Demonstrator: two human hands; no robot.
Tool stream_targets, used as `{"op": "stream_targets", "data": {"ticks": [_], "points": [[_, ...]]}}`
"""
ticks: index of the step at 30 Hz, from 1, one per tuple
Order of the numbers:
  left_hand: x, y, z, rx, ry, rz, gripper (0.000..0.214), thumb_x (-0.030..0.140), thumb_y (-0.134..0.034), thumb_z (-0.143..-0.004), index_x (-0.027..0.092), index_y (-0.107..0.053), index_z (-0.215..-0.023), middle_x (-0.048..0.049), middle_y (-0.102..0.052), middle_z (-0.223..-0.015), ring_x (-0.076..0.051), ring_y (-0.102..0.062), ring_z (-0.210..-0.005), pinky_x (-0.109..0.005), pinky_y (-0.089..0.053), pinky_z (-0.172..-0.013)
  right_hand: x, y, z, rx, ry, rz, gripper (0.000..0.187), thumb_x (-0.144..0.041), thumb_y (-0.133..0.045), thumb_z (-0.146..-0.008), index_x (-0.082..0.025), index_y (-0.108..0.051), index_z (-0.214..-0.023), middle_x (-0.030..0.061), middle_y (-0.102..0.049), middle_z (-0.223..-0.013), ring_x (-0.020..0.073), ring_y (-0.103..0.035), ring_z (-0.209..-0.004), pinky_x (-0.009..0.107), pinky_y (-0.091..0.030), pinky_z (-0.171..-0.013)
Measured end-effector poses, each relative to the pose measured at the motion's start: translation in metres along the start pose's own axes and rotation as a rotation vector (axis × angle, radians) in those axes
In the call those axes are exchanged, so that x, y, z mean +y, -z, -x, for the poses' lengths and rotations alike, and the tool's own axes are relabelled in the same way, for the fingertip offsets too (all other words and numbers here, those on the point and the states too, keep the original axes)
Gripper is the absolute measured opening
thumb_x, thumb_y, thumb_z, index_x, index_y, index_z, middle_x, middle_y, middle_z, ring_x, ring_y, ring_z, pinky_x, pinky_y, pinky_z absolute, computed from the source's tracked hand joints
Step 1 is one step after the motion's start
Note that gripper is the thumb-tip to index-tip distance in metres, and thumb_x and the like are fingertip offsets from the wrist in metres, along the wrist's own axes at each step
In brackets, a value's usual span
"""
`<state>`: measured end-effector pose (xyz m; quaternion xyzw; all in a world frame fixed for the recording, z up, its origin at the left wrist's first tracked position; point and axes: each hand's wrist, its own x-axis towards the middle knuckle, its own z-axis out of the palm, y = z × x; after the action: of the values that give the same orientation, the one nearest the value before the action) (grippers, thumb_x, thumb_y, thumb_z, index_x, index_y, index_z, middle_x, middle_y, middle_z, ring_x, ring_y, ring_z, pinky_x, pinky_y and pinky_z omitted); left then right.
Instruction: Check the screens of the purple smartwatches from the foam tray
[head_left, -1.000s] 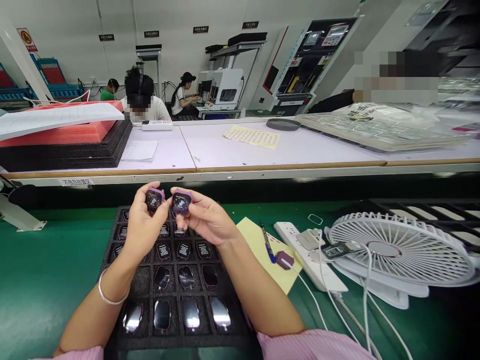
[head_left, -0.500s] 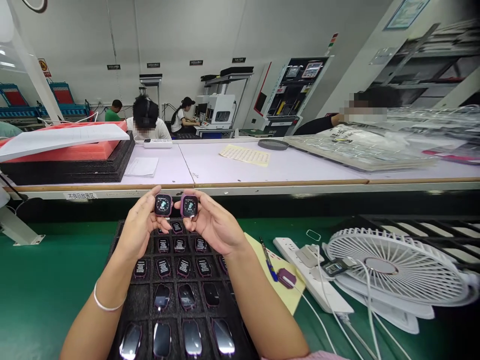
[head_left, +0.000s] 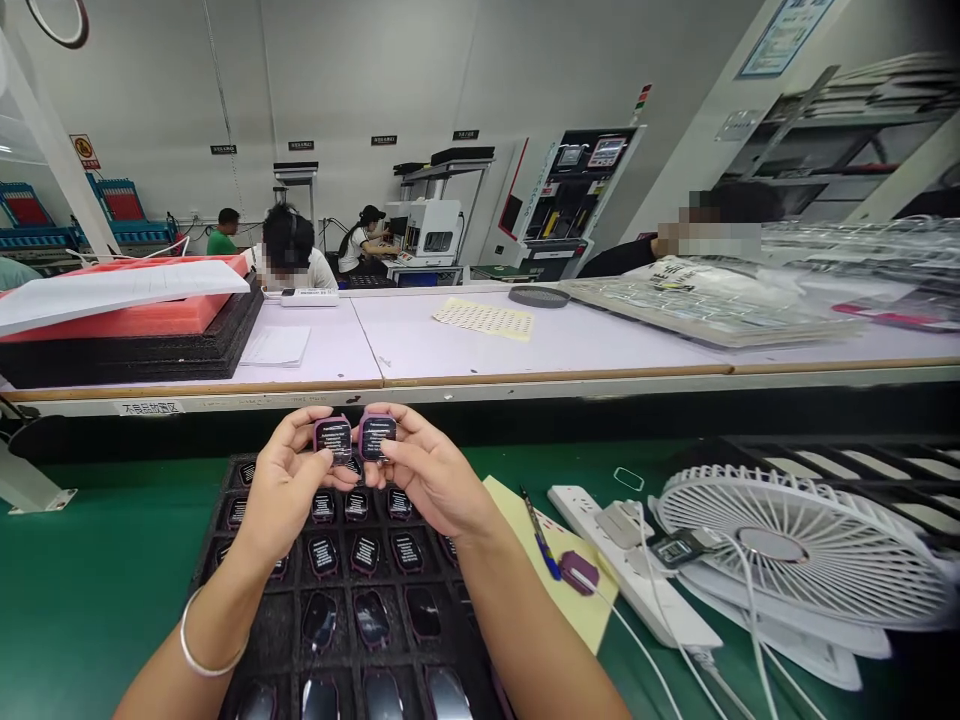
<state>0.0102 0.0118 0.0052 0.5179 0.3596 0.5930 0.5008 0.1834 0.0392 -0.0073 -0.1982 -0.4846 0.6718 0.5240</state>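
My left hand [head_left: 289, 480] grips a purple-cased smartwatch [head_left: 332, 438] without a strap, its thumb at the lower edge of the lit screen. Beside it, a second purple smartwatch [head_left: 377, 435] is gripped by my right hand [head_left: 427, 470], the thumb lying on its screen. Both screens show lines of white text and face me. Under my hands lies a black foam tray [head_left: 274, 635] with square compartments. Its far rows hold watches with lit text screens, and the near rows hold watches with dark, shiny screens [head_left: 373, 618]. My forearms cover parts of the tray.
Right of the tray are a yellow sheet [head_left: 502, 490], a pen [head_left: 541, 535], a purple charging puck [head_left: 579, 572], a white power strip [head_left: 637, 570] with cables and a white fan [head_left: 795, 540]. A raised shelf [head_left: 420, 365] runs across the back. Several people sit beyond it.
Both watch screens have switched from a dial face to lines of text. My thumbs have moved onto the front of the watches. The whole view has shifted slightly.
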Motion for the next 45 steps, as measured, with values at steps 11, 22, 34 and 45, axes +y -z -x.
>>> {"op": "stream_targets", "data": {"ticks": [11,22,34,45], "points": [[-0.0013,-0.0012,0.0018,-0.025,-0.023,-0.028,0.032,0.026,-0.067,-0.082,0.018,-0.057,-0.112,-0.0055,-0.068,-0.105,-0.013,-0.073,-0.06,-0.028,-0.065,-0.061,-0.0006,-0.0004,0.0032,0.019,0.046,0.095,0.032,-0.025,-0.074,-0.085,-0.019,-0.064,-0.114,0.0028,-0.07,-0.092,0.0092,-0.063,-0.058,0.024,-0.051,-0.055],[-0.0006,-0.0013,0.0024,-0.016,-0.032,-0.035,0.032,0.028,-0.07,-0.081,0.018,-0.057,-0.11,-0.005,-0.068,-0.104,-0.013,-0.072,-0.059,-0.027,-0.065,-0.058,-0.0007,-0.0032,0.0054,0.002,0.109,0.159,0.032,-0.019,-0.073,-0.082,-0.02,-0.064,-0.113,0.0022,-0.068,-0.092,0.0097,-0.061,-0.059,0.025,-0.05,-0.054],[-0.0003,0.0003,0.0028,-0.045,-0.034,0.024,0.03,0.02,-0.067,-0.08,0.018,-0.058,-0.109,-0.0025,-0.068,-0.1,-0.013,-0.073,-0.059,-0.026,-0.064,-0.058,-0.0018,-0.0034,0.0061,-0.006,0.11,0.161,0.034,-0.017,-0.07,-0.081,-0.02,-0.062,-0.114,0.0037,-0.07,-0.098,0.0095,-0.063,-0.06,0.025,-0.051,-0.056],[-0.0035,-0.0001,0.0001,-0.067,-0.053,0.015,0.036,0.013,-0.071,-0.076,0.019,-0.059,-0.109,-0.0017,-0.067,-0.104,-0.012,-0.074,-0.064,-0.024,-0.065,-0.063,0.0012,-0.0007,0.004,-0.006,0.109,0.156,0.041,-0.012,-0.072,-0.076,-0.022,-0.062,-0.115,0.0025,-0.068,-0.101,0.0087,-0.062,-0.061,0.024,-0.054,-0.058]]}}
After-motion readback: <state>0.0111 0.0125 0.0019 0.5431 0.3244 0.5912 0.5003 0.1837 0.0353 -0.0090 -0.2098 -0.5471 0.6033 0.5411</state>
